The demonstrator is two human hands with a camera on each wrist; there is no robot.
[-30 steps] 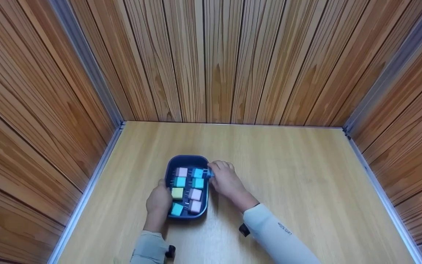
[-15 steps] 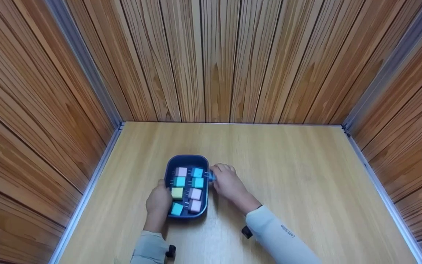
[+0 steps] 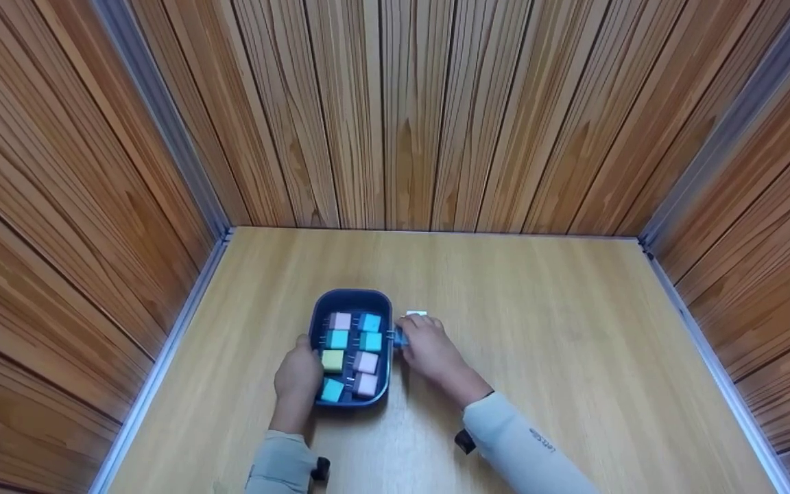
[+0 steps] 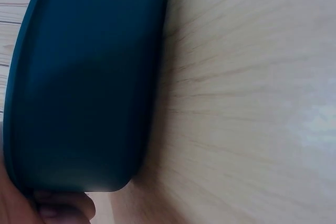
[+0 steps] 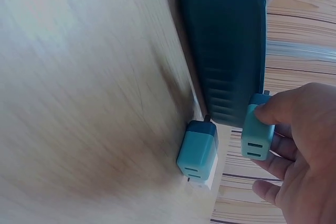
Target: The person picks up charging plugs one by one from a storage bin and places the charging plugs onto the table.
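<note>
In the head view, a dark blue plastic basket (image 3: 352, 299) stands on the table, holding several plug-in chargers in two rows, pink, teal and yellow. My left hand (image 3: 297, 377) grips its left rim; the left wrist view shows the basket's outer wall (image 4: 89, 82) with fingers at the lower corner. At the right rim, my right hand (image 3: 431, 351) pinches a teal two-port charger (image 5: 256, 132) between thumb and fingers, prongs toward the basket. Below it in the right wrist view, another teal charger (image 5: 197, 149) rests on the table with a white piece (image 5: 206, 174) behind it.
The light wooden table (image 3: 539, 309) is bounded by wood-panelled walls (image 3: 412, 116) at the back and both sides. Metal strips (image 3: 162, 363) run along its side edges. Beyond my right hand, a small white object (image 3: 416, 313) shows partly.
My right hand has shifted slightly right and toward me along the basket's right rim, with the teal charger. A white object has come into view beyond it. My left hand stays in place.
</note>
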